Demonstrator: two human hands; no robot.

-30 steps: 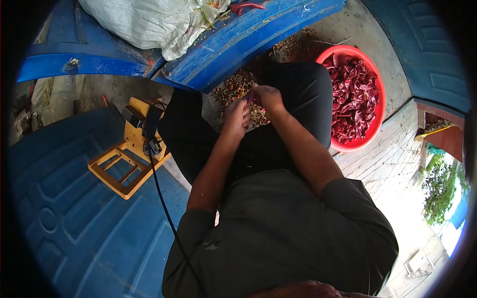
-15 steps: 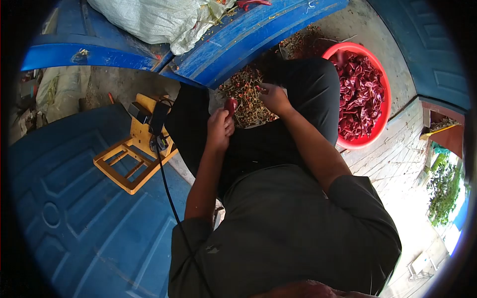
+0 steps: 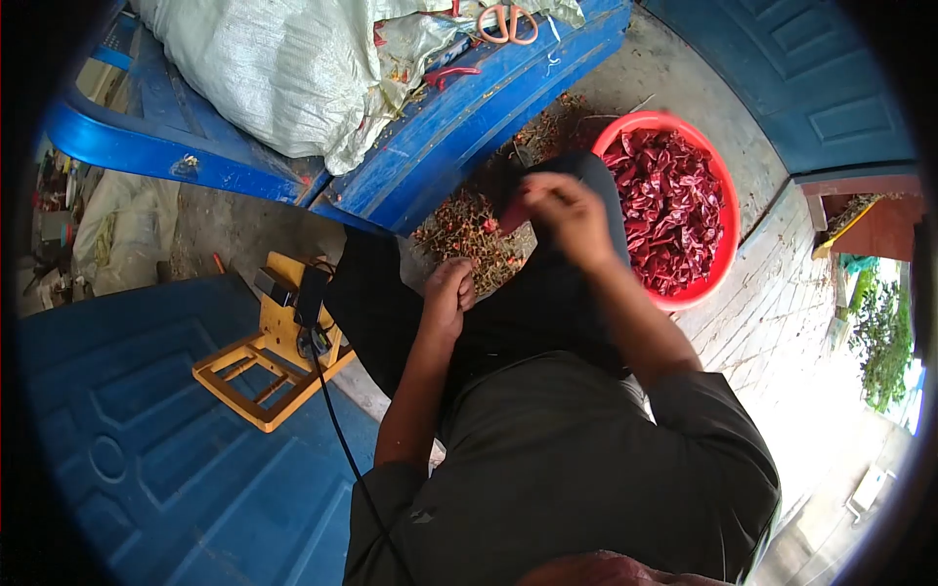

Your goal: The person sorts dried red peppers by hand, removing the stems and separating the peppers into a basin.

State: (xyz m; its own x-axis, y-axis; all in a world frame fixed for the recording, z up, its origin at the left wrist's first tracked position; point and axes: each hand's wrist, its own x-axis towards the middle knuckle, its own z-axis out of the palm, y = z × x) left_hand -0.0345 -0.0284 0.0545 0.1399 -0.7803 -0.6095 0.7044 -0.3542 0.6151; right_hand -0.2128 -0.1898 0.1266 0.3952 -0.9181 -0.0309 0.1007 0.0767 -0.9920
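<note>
My right hand (image 3: 570,217) is raised over my thigh, its fingers pinched on a dark red dried chili pepper (image 3: 514,213) that is smeared by motion. Lower and to the left, my left hand (image 3: 449,293) is closed, thumb against curled fingers; whatever may be inside is hidden. Between my knees lies a heap of chili stems and bits (image 3: 489,249), right beyond my left hand. To the right stands a red basin (image 3: 731,220), filled with glossy dried chilies (image 3: 669,210).
A blue bench-like surface (image 3: 420,161) stands ahead, bearing a white woven sack (image 3: 259,78), pink-handled scissors (image 3: 508,24) and a red chili (image 3: 451,75). A yellow wooden frame (image 3: 264,391) with a black cable is at left, before a blue panel (image 3: 186,459).
The chili that was in my left hand is now in my right hand, which has lifted toward the basin. My left hand stays low and closed. The view has shifted, bringing the scissors in.
</note>
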